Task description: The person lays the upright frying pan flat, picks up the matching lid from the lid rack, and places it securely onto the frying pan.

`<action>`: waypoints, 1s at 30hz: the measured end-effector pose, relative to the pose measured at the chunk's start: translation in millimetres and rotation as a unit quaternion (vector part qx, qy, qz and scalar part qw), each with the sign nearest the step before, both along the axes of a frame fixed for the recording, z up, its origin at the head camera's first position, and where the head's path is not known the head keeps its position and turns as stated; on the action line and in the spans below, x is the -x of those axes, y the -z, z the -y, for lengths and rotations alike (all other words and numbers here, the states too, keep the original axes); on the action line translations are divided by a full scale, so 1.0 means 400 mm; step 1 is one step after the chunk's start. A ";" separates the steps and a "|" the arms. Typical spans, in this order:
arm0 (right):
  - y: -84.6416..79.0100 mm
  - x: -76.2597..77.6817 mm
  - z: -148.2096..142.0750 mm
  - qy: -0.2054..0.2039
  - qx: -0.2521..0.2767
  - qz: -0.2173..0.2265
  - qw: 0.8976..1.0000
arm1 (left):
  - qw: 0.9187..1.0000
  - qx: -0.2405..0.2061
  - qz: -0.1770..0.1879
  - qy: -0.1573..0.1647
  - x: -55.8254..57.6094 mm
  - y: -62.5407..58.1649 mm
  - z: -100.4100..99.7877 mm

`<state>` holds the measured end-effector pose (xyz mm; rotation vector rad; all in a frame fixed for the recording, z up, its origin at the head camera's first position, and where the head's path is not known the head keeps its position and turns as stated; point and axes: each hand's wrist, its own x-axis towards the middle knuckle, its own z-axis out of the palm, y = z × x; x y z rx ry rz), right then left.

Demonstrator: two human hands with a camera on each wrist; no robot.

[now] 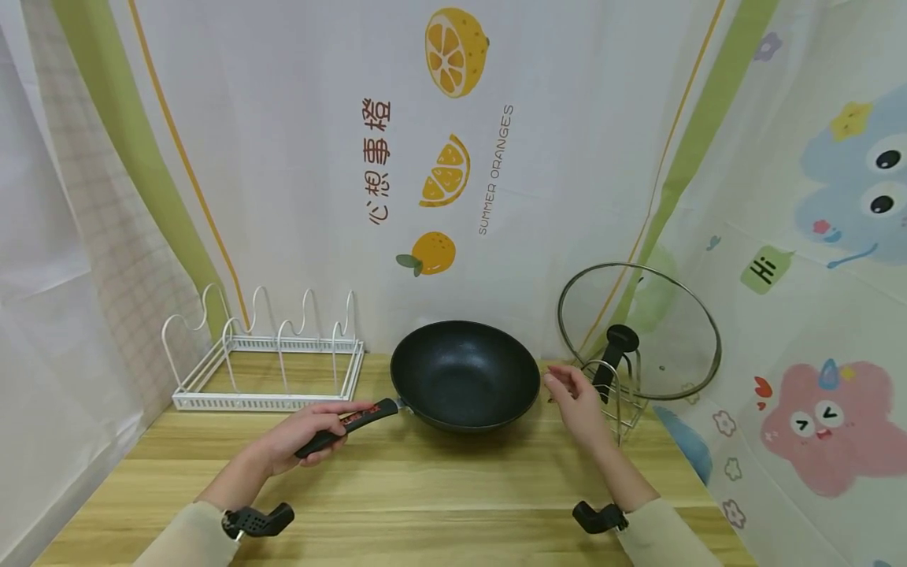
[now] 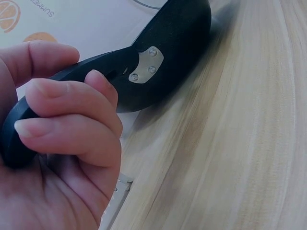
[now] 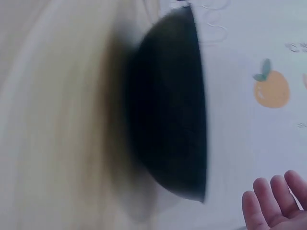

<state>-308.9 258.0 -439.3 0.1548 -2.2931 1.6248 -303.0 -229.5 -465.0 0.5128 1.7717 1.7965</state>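
Note:
A black wok (image 1: 464, 378) is at the middle of the table, its dark inside facing up and its base close over the wood. My left hand (image 1: 312, 437) grips its black handle (image 1: 368, 413), fingers curled round the underside and thumb along the top. Silver rivets fix a metal bracket (image 2: 146, 66) between handle and bowl in the left wrist view. Just off the wok's right rim is my right hand (image 1: 577, 402), holding nothing. Its fingers (image 3: 280, 196) are relaxed and apart from the wok in the right wrist view.
A white wire rack (image 1: 269, 402) stands at the back left. At the right, a glass lid (image 1: 673, 331) with a black knob (image 1: 622, 339) leans in a metal wire stand (image 1: 616, 394), close behind my right hand. Printed curtains (image 1: 305, 181) hang behind the wooden table (image 1: 425, 496).

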 end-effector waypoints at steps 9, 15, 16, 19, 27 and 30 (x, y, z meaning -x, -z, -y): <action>-0.097 -0.009 -0.081 0.029 -0.014 0.001 0.999 | 1.000 0.000 0.000 -0.001 0.000 -0.002 0.001; -0.121 0.000 -0.145 0.060 -0.026 -0.016 0.998 | 1.000 0.003 -0.001 -0.007 0.000 0.000 0.000; -0.122 0.003 -0.157 0.062 -0.025 -0.013 0.998 | 1.000 0.004 -0.001 -0.009 -0.001 0.000 0.000; -0.125 0.009 -0.190 0.080 -0.014 0.000 0.997 | 1.000 0.005 0.001 -0.011 -0.002 0.000 -0.001; -0.113 0.017 -0.246 0.125 -0.004 0.044 0.991 | 1.000 0.006 0.001 -0.010 -0.001 0.000 0.000; -0.104 0.017 -0.257 0.144 -0.023 0.054 0.988 | 1.000 0.006 0.001 -0.009 -0.001 0.001 0.001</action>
